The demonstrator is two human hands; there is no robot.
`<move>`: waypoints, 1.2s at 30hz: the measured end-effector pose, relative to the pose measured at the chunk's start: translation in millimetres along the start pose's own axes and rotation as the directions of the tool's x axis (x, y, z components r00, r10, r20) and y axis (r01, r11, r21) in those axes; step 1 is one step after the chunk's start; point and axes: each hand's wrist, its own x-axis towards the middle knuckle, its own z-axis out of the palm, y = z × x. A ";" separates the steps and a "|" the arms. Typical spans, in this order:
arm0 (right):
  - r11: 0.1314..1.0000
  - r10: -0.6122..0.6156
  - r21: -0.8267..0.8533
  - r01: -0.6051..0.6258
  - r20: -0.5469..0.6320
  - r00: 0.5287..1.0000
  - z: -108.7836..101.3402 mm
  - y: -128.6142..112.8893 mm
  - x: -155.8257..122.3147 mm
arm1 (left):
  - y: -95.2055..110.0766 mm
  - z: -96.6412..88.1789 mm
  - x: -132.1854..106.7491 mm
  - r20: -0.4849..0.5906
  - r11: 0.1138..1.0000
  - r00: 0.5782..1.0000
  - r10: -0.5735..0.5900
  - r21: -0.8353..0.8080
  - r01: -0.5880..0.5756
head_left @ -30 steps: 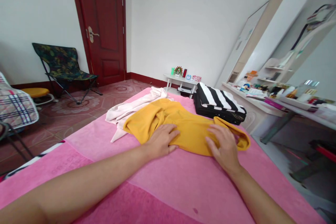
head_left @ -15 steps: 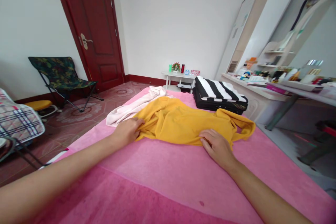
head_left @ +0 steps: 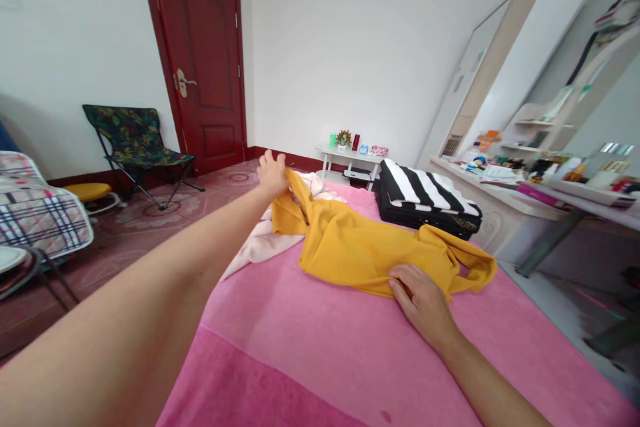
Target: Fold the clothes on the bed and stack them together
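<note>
A yellow long-sleeved top (head_left: 360,240) lies rumpled across the pink bed cover (head_left: 300,327), one sleeve bent in a loop at the right. At its left end, my left hand (head_left: 273,175) is closed on a sleeve of the top and holds that part up off the bed. My right hand (head_left: 423,300) rests on the lower edge of the top, fingers laid over the cloth and thumb apart from them. Under and behind the raised sleeve is a pale pink garment (head_left: 260,243), partly covered.
Black-and-white striped cloth (head_left: 425,183) lies folded on a black case (head_left: 430,213) at the bed's far right. Beyond are a low white table (head_left: 350,152) and a cluttered dresser (head_left: 505,183). A camouflage folding chair (head_left: 135,140) stands by the red door (head_left: 205,47).
My left hand has moved up and away from me, lifting the left sleeve of the yellow top. My right hand stays on the cloth. The view has shifted slightly left.
</note>
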 end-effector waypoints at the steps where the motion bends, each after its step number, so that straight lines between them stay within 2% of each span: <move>1: 1.000 0.003 0.002 -0.003 -0.004 1.000 -0.5 0.8 0.0 | 0.7 13.1 -13.8 0.020 1.000 0.999 0.027 0.007 -0.027; 4: 1.000 0.001 0.003 -0.001 -0.001 1.000 -1.8 1.1 0.0 | 2.3 39.7 -58.4 0.100 0.965 0.960 0.260 -0.048 -0.256; 6: 1.000 -0.003 -0.001 0.003 0.004 1.000 -2.4 -0.5 -0.5 | 1.6 42.3 -85.2 0.110 0.923 0.920 0.377 -0.133 -0.362; 8: 1.000 0.006 0.002 -0.006 0.008 1.000 -2.7 -2.9 -1.6 | -1.5 34.4 -107.6 0.128 0.895 0.897 0.424 -0.211 -0.393; 10: 0.999 0.029 0.015 -0.029 0.011 1.000 -3.0 -4.7 -3.1 | -7.2 20.9 -126.0 0.208 0.872 0.863 0.460 -0.288 -0.395; 11: 0.999 0.042 0.024 -0.042 0.010 0.999 -3.3 -4.8 -4.0 | -10.9 13.8 -134.1 0.265 0.854 0.829 0.492 -0.330 -0.401; 13: 0.997 0.074 0.038 -0.074 -0.009 0.997 -5.4 -2.1 -6.1 | -18.7 1.1 -148.7 0.356 0.801 0.733 0.580 -0.411 -0.434; 15: 0.992 0.125 0.034 -0.123 -0.068 0.990 -10.7 6.4 -8.9 | -25.8 -7.7 -160.6 0.379 0.752 0.660 0.649 -0.453 -0.479; 17: 0.973 0.225 -0.010 -0.229 -0.146 0.963 -20.0 21.0 -13.2 | -30.2 -11.9 -168.5 0.381 0.732 0.633 0.674 -0.460 -0.503; 19: 0.917 0.373 -0.072 -0.393 -0.197 0.907 -32.2 39.8 -19.5 | -30.7 -11.4 -171.8 0.396 0.726 0.616 0.681 -0.473 -0.499; 21: 0.824 0.541 -0.106 -0.556 -0.141 0.829 -44.3 58.7 -27.4 | -27.2 -7.3 -171.2 0.395 0.716 0.608 0.689 -0.502 -0.485; 23: 0.748 0.664 -0.058 -0.661 0.044 0.747 -53.3 73.1 -36.2 | -20.6 -1.5 -168.8 0.369 0.697 0.612 0.700 -0.541 -0.471; 24: 0.731 0.675 -0.002 -0.682 0.150 0.723 -56.0 77.7 -40.5 | -16.5 1.3 -167.6 0.351 0.679 0.608 0.712 -0.566 -0.468; 25: 0.728 0.654 0.067 -0.682 0.231 0.721 -57.3 80.4 -44.4 | -12.3 3.7 -166.5 0.331 0.655 0.600 0.728 -0.596 -0.465; 27: 0.759 0.568 0.194 -0.621 0.269 0.778 -56.3 81.6 -50.4 | -4.1 6.5 -165.1 0.279 0.592 0.585 0.762 -0.667 -0.453; 29: 0.818 0.483 0.235 -0.526 0.218 0.848 -51.7 79.6 -52.9 | 2.7 6.5 -164.1 0.233 0.541 0.597 0.768 -0.735 -0.408; 31: 0.858 0.433 0.219 -0.464 0.176 0.884 -46.5 77.4 -51.0 | 7.8 3.5 -162.7 0.250 0.542 0.638 0.728 -0.781 -0.312; 34: 0.883 0.389 0.229 -0.410 0.130 0.912 -45.4 74.3 -40.6 | 13.1 -7.1 -157.5 0.348 0.627 0.722 0.599 -0.764 -0.152; 36: 0.876 0.381 0.280 -0.393 0.099 0.919 -52.5 69.7 -30.7 | 16.6 -17.8 -151.8 0.391 0.669 0.769 0.507 -0.740 -0.065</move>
